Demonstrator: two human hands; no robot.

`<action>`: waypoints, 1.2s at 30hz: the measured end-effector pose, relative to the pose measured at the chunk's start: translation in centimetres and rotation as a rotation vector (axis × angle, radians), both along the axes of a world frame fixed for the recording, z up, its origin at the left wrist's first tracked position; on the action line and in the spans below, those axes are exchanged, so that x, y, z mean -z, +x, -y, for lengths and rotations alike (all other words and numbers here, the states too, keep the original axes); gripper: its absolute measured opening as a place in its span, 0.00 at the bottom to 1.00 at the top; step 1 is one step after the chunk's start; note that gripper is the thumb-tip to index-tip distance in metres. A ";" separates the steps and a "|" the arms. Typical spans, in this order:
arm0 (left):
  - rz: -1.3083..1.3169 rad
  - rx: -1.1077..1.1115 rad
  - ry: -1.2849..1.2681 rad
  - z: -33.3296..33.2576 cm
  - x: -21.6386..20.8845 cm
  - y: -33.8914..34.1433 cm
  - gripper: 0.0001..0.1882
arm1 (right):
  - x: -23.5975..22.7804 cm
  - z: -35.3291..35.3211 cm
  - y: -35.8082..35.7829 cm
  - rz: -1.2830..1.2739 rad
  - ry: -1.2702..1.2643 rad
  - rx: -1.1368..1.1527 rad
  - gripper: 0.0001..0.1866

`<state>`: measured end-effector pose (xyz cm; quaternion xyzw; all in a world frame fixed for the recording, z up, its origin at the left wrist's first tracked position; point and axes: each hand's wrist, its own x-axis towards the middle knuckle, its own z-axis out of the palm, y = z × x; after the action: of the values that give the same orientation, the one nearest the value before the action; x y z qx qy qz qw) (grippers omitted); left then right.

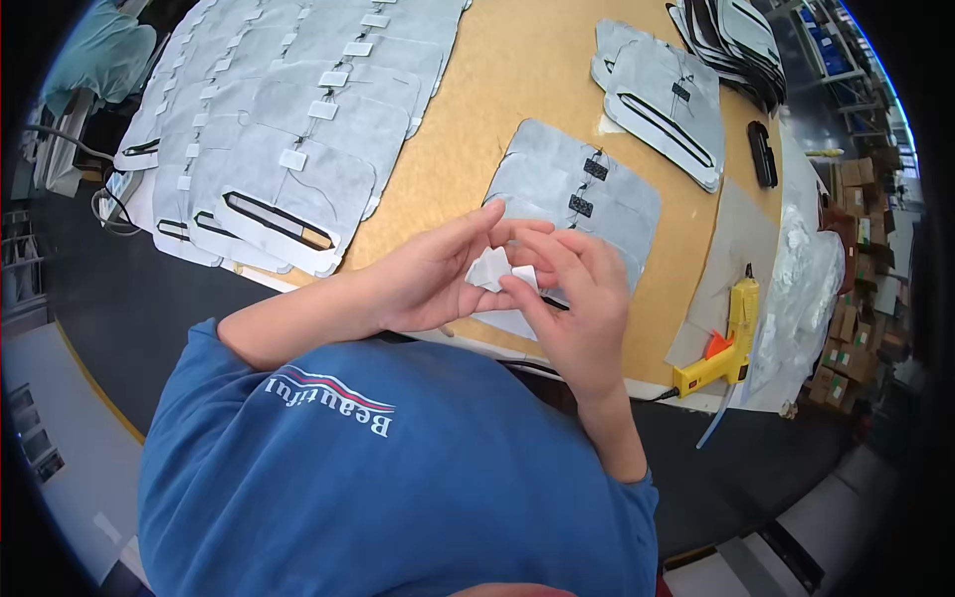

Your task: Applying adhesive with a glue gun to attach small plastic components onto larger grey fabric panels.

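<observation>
My left hand [423, 271] is cupped palm up around several small white squares [486, 270], which look like paper or pads. My right hand [589, 316] pinches one more white square [524, 274] between thumb and fingers, close against those in the left. Both hands are above the near end of a grey fabric panel [537, 164] lying on the table. Two black textured patches [595, 170] with thin wires show on that panel, and its near part is partly hidden by my hands.
Overlapping grey panels [269, 109] with white tags cover the table's left side. More panels [662, 109] lie at the far right, near a dark stack [736, 45] and a black tool-like object [762, 154]. A yellow glue gun [734, 338] rests at right beside clear plastic [801, 289].
</observation>
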<state>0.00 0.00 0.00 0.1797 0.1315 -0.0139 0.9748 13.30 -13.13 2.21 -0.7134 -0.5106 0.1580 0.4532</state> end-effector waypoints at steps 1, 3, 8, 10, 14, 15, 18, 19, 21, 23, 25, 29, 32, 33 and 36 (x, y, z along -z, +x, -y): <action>0.011 0.017 -0.035 0.0 0.1 -0.1 0.28 | -0.1 -0.2 0.0 0.081 -0.004 -0.037 0.16; 0.024 0.034 -0.071 0.3 -0.1 0.1 0.28 | 0.1 -0.3 0.3 0.166 -0.011 -0.074 0.14; -0.142 0.006 -0.014 0.7 -0.5 0.7 0.26 | 1.1 -0.1 0.7 0.268 0.058 -0.088 0.11; -0.143 0.040 0.039 0.6 -0.7 0.9 0.26 | 0.8 0.2 1.1 0.217 0.055 -0.104 0.10; -0.146 0.056 0.121 0.6 0.0 0.9 0.23 | 0.5 1.0 1.5 -0.163 0.050 -0.136 0.08; -0.130 0.068 0.130 0.4 0.0 1.1 0.23 | 0.4 1.1 1.6 -0.146 0.057 -0.123 0.08; -0.262 0.064 0.119 0.2 0.0 0.9 0.14 | 1.2 1.6 1.5 -0.492 0.098 -0.001 0.05; -0.247 0.077 0.125 0.0 0.4 0.6 0.14 | 1.4 1.6 1.4 -0.477 0.106 0.012 0.05; -0.157 0.085 0.055 -0.2 0.9 0.2 0.15 | 1.6 1.5 1.1 -0.444 0.173 0.144 0.07; -0.236 0.044 0.168 0.6 -0.2 0.5 0.14 | 1.6 1.6 1.3 -0.210 0.158 0.150 0.08; -0.211 -0.071 0.802 1.3 -0.9 1.0 0.10 | 1.5 1.9 0.7 -0.077 0.069 0.053 0.07; -0.149 -0.223 0.850 1.9 0.8 1.4 0.09 | 2.0 1.7 0.3 0.005 0.154 0.024 0.11; -0.241 -0.146 1.025 1.5 0.0 1.1 0.09 | 2.4 1.9 0.5 -0.060 0.169 0.003 0.12; -0.259 -0.137 1.102 1.4 -0.6 1.1 0.08 | 2.5 2.0 0.4 -0.112 0.156 0.008 0.12; -0.274 -0.151 1.232 1.2 -0.6 1.3 0.07 | 2.8 2.2 0.7 -0.239 0.121 0.023 0.13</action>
<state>1.30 -1.25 0.59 0.6945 0.2511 0.1104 0.6652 13.95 -15.33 -0.57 -0.6669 -0.4533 0.2055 0.5546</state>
